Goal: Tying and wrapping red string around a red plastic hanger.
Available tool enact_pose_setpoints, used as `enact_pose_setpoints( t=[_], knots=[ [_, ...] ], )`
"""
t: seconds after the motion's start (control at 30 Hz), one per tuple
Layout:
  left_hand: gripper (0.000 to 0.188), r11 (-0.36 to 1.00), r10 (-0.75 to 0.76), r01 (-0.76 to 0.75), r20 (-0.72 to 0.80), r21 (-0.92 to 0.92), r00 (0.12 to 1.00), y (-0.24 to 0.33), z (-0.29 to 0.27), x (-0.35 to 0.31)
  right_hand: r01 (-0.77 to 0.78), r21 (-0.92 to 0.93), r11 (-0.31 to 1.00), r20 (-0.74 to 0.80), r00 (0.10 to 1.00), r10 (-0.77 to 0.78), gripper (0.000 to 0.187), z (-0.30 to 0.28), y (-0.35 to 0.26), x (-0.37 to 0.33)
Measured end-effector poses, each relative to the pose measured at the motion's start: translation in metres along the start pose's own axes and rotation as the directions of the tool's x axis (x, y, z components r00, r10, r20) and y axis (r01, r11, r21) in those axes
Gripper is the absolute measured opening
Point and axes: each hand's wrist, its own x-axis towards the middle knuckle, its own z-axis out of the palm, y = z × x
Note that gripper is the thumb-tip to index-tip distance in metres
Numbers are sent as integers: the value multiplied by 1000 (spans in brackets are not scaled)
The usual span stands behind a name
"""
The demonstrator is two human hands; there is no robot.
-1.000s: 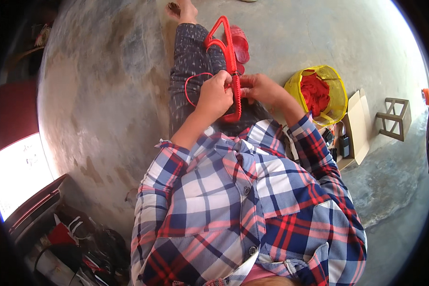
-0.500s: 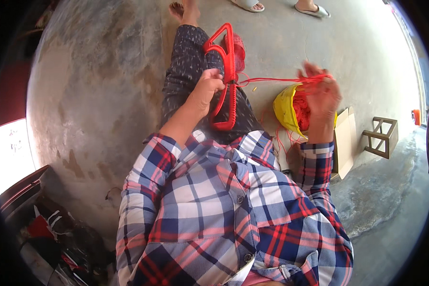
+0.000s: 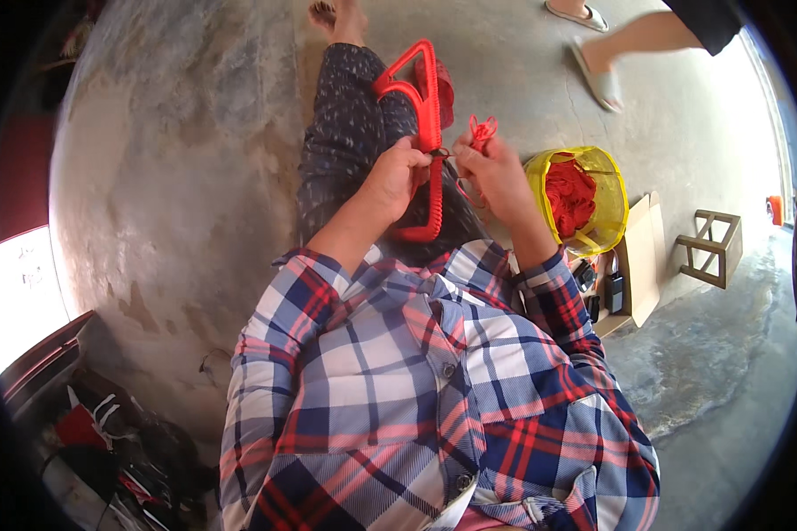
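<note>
gripping the red frame (image 3: 427,133) w/ my left hand (image 3: 400,173), fingers curled round its long straight bar abt midway down; the frame's a red plastic loop-shaped thing w/ a ridged edge, lying lengthwise along my lap on the dark speckled trousers (image 3: 345,142), top end pointing away from me twd the bare foot (image 3: 338,15), bottom end near my shirt. my right hand (image 3: 496,173) is just beside the bar on its right side, fingertips pinched on a red cord (image 3: 481,129) — a small bunch of it sticks up above the fingers, and a thin strand runs from the hand across to the bar, where the two hands nearly meet. both hands closed, neither slack

sleeves of my plaid shirt (image 3: 416,389) are pushed back from the wrists. to my right on the concrete floor (image 3: 168,177) sits a yellow basket (image 3: 618,203) w/ red material (image 3: 568,193) piled inside, close to my right forearm. beyond it a flat piece of cardboard (image 3: 646,257) w/ a few small dark items at its near edge, cant tell what they are. further right a small wooden stool (image 3: 710,248). top right, another person's legs in pale sandals (image 3: 599,78), well apart from me. dark clutter lower left, too murky to make out
</note>
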Motion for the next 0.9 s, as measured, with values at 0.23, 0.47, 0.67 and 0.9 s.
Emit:
enact_pose_setpoints(
  t=[0.23,0.47,0.67,0.9],
  knots=[
    [26,995,-69,72,-49,66,996,-2,-11,13,-80,291,953,68,996,63,10,0,-36,-22],
    [32,970,10,49,-238,239,971,-4,-6,1,4,85,996,-39,999,-1,12,-55,-83,-38],
    [57,-236,650,-527,535,817,539,1,41,-25,529,230,817,-635,718,-286,25,-170,-132,-62],
    [14,141,633,-542,346,829,693,16,48,-19,687,442,577,-515,721,-464,19,-189,-119,-75]
  ],
)
